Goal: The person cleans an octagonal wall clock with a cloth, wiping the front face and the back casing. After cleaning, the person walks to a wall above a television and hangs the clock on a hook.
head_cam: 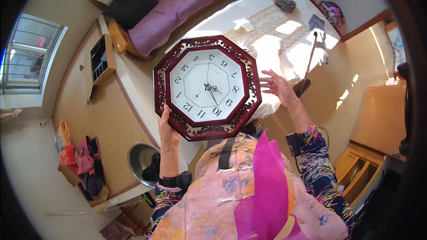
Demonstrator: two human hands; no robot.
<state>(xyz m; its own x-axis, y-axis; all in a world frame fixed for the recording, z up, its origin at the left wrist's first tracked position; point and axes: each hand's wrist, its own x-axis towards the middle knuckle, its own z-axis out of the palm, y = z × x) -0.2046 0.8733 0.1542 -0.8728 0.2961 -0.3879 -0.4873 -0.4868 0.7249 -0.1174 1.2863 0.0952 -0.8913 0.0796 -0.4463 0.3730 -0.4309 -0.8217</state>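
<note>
An octagonal wall clock (206, 85) with a dark red, openwork frame is held up before my chest. Its white dial faces me, tilted so that the 12 points towards the lower left. My left hand (168, 128) grips the lower left of the frame, with the thumb on the front and the fingers hidden behind. Just off the clock's right edge is my right hand (278, 86), its fingers spread and nothing in it. The clock covers part of the table behind it.
Beyond the clock, a white-covered table (217, 23) bears a patterned pouch (285, 4) and grey cloth (317, 23). A stick (311, 55) leans at its edge. To the left are an open box (101, 60), a metal basin (133, 155) and clothes (87, 160). An open drawer (358, 173) is at right.
</note>
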